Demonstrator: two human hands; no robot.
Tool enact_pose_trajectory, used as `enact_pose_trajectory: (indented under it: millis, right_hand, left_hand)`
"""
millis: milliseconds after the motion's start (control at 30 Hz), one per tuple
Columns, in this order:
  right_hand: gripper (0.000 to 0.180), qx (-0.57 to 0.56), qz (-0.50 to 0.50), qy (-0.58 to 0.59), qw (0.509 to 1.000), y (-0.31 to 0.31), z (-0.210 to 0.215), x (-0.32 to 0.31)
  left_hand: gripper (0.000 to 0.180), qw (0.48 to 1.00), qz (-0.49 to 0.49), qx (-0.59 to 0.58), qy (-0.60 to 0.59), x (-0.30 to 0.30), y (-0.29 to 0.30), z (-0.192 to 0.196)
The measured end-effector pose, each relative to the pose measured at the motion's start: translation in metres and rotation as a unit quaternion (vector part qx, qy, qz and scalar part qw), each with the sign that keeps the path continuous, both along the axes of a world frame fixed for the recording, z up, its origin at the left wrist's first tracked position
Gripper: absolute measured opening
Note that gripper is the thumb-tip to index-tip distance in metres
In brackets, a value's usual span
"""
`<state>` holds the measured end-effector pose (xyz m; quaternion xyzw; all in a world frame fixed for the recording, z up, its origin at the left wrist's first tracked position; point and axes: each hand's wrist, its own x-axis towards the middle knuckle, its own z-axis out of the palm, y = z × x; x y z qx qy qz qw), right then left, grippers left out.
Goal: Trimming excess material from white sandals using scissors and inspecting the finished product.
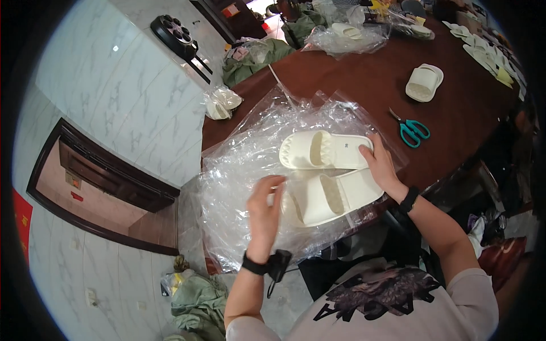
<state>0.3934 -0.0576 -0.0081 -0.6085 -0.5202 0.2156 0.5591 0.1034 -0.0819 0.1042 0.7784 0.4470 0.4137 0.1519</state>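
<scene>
Two cream slide slippers lie side by side over a pile of clear plastic bags (239, 170), toes to the left. My right hand (381, 166) grips the heel end of the farther slipper (348, 150), thumb on its footbed. Against that hand's lower side rests the heel of the nearer slipper (357, 192); whether the fingers hold it too is hidden. By the nearer slipper's toe, my left hand (264, 206) is closed, with thumb and fingers brought together. A hazy film seems to cover that toe, but what the left fingers hold cannot be made out.
Teal-handled scissors (413, 132) and a single cream slipper (424, 83) lie on the brown table (364, 74) to the right. A bagged pair (222, 103) sits at the left edge. More slippers (483, 54) line the far right; green sacks (196, 304) stand on the floor.
</scene>
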Motion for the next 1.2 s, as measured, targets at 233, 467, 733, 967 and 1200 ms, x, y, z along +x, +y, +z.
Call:
enact_pose_trajectory:
  millis: [233, 467, 733, 967, 1200]
  right_hand:
    - [0.035, -0.05, 0.009, 0.013, 0.999, -0.002, 0.009, -0.004]
    - [0.034, 0.008, -0.034, 0.028, 0.999, 0.0, 0.005, 0.001]
    - [0.022, 0.093, -0.063, -0.19, 0.975, -0.021, 0.048, 0.041]
    - [0.024, -0.064, -0.108, -0.479, 0.869, -0.015, 0.016, 0.141]
    - [0.046, -0.103, 0.049, 0.037, 0.993, -0.007, 0.037, 0.158]
  left_hand:
    - [0.027, 0.963, 0.018, 0.078, 0.257, 0.077, 0.012, -0.042]
    - [0.017, 0.98, -0.04, 0.025, 0.192, 0.08, 0.018, -0.056]
    - [0.006, 0.999, -0.029, 0.041, -0.005, 0.074, 0.011, -0.064]
    - [0.005, 0.989, 0.051, 0.063, -0.125, 0.074, 0.011, -0.074]
    - [0.011, 0.986, 0.063, 0.038, -0.151, 0.073, 0.006, -0.075]
